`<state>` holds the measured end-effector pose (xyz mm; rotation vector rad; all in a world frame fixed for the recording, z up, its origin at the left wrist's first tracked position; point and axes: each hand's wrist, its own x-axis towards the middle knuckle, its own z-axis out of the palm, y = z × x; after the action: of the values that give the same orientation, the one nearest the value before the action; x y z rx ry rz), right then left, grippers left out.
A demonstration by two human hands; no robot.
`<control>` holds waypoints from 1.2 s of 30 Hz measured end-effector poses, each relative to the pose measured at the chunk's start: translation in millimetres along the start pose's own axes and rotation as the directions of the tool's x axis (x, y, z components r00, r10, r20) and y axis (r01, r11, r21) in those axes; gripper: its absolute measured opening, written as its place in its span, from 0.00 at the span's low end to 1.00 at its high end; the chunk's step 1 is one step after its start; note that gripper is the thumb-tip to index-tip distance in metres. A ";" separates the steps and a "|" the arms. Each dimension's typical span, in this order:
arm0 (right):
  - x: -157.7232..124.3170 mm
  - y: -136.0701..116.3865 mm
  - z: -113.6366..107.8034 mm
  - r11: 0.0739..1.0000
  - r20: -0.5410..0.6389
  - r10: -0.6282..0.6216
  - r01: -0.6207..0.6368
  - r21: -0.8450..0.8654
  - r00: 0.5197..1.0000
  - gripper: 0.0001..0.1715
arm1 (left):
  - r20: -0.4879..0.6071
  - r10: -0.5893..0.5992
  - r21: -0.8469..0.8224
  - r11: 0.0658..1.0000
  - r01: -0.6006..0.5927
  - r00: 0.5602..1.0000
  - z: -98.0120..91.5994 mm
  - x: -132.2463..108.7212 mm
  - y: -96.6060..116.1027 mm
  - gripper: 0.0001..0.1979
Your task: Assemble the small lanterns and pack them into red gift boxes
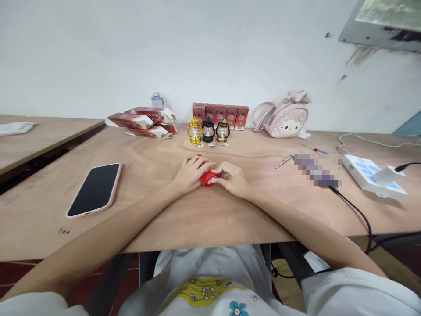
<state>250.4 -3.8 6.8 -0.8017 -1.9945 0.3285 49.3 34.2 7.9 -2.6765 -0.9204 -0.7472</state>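
Observation:
A small red lantern (208, 178) lies tipped over, its round base turned towards me. My left hand (193, 172) is closed over its body and hides most of it. At the base, my right hand (233, 179) pinches with thumb and forefinger; a thin bit of metal shows by its fingers, too small to name. Just beyond my hands stand three upright small lanterns: a gold one (195, 131), a black one (208, 131) and a dark bronze one (222, 131).
Red boxes (220, 115) line the wall; opened cartons (144, 123) lie to their left. A phone (95, 189) is at left. On the right are a pink bag (286, 118), screwdriver (283, 161), blurred cabled device (315, 169) and power strip (368, 173).

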 end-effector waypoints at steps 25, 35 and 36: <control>-7.9 17.4 2.0 0.775 0.146 -0.403 0.422 -0.470 0.903 0.14 | 0.015 -0.020 -0.010 1.000 0.020 1.000 2.5 -0.3 -3.0 0.20; -7.5 20.5 -1.0 0.819 0.167 -0.351 0.389 -0.422 0.921 0.13 | 0.027 -0.030 0.004 1.000 0.030 0.999 5.5 -0.4 -4.5 0.20; -7.0 20.6 -1.9 0.834 0.170 -0.344 0.383 -0.397 0.924 0.12 | 0.029 -0.032 0.004 0.999 0.032 0.999 5.3 -0.4 -4.2 0.20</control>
<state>262.9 6.9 -7.6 -0.6503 -2.2894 -0.3126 48.5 39.2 3.4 -2.6823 -0.9728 -0.7144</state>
